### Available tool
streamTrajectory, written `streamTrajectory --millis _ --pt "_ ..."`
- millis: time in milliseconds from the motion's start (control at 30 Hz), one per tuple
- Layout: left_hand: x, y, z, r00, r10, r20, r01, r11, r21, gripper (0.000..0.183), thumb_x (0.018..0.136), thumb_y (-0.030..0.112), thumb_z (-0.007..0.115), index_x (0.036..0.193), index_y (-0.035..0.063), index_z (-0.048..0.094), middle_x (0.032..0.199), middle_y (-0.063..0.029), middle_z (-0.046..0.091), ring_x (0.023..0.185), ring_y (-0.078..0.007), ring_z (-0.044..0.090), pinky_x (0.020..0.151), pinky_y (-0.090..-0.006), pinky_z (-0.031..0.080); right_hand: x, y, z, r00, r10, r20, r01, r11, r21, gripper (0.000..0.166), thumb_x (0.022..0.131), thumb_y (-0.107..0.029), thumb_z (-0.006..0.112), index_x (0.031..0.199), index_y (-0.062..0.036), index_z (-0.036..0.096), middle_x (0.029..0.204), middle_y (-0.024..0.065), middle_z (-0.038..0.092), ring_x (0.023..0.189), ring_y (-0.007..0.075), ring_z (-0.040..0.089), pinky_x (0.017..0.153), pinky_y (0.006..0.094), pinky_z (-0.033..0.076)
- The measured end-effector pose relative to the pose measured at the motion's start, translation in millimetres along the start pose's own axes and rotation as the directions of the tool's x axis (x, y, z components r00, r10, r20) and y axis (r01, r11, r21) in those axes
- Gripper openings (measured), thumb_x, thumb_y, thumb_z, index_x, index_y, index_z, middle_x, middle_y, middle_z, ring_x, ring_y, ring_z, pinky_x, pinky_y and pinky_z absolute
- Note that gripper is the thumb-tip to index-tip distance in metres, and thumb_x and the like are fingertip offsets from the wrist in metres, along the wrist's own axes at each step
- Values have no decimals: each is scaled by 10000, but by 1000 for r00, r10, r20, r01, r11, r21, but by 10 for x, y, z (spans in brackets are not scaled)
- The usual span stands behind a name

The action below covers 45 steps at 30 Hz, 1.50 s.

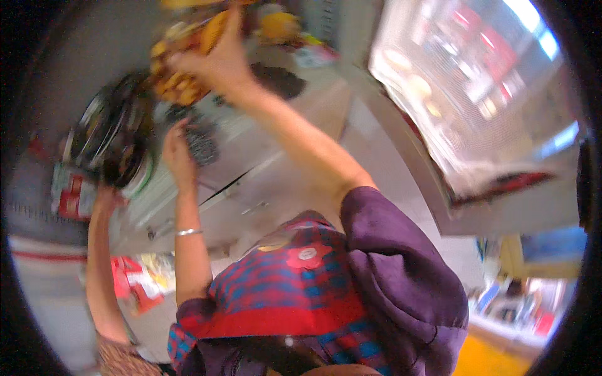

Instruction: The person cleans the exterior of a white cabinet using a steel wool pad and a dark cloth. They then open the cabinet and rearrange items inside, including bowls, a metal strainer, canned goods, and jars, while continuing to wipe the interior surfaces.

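Observation:
My right hand (218,66) reaches far forward, its thumb and fingers around a bundle of yellow-brown pieces (181,89). Motion blur hides what the pieces are and whether a bag encloses them. My left hand (178,152), with a silver bracelet at its wrist, is lower and to the left. Its fingers are curled beside a dark grey, rough-textured patch (203,141) on the grey work surface (282,155). I cannot tell whether it grips anything. Left of both hands stands a shiny black bundle (113,131), which looks like plastic, over a green-edged rim.
Another person's hand (109,199) touches the black bundle's near side, beside a red and white package (73,192). A round yellow thing (280,27) lies at the back. A clear-covered case (451,94) stands on the right. Red packaging (134,279) lies lower left.

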<state>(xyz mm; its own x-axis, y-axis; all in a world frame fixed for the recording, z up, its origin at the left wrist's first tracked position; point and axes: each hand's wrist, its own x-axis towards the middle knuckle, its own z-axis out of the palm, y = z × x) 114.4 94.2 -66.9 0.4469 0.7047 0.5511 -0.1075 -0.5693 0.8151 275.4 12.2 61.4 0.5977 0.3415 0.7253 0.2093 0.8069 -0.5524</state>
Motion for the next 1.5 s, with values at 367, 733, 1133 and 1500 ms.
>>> streamTrajectory --millis 367,733,1133,1500 --pt "-191 309 88 998 -61 -4 61 998 -5 597 958 381 458 1415 24 317 1310 -242 476 1146 -325 509 929 -439 450 -1107 -600 -470 993 105 -48 -115 919 -377 1266 476 -369 758 1423 43 26 1171 273 376 1099 410 378 1018 440 288" --pt "-846 534 513 800 -104 592 284 933 -221 498 945 338 479 1337 37 421 1174 -187 573 1055 -281 559 882 -390 465 -1654 -923 -915 991 98 93 -46 894 -445 1272 547 -295 815 1450 -14 -36 1389 210 266 1308 316 284 1083 392 236" --pt "-1129 300 102 666 -221 713 744 273 -610 470 945 341 466 1298 33 431 1117 -158 584 967 -251 587 832 -350 473 -1587 -806 -559 834 189 519 -4 942 -337 1366 576 -298 849 1430 -50 -188 1484 209 165 1364 317 231 1105 450 190" --pt "-1996 149 -917 768 -430 475 600 743 -296 448 945 345 454 1263 30 440 1065 -131 593 886 -223 613 787 -312 480 -1383 -597 -59 602 102 792 135 965 -226 1340 520 -589 804 1425 46 48 1434 316 148 1349 467 150 1111 489 171"
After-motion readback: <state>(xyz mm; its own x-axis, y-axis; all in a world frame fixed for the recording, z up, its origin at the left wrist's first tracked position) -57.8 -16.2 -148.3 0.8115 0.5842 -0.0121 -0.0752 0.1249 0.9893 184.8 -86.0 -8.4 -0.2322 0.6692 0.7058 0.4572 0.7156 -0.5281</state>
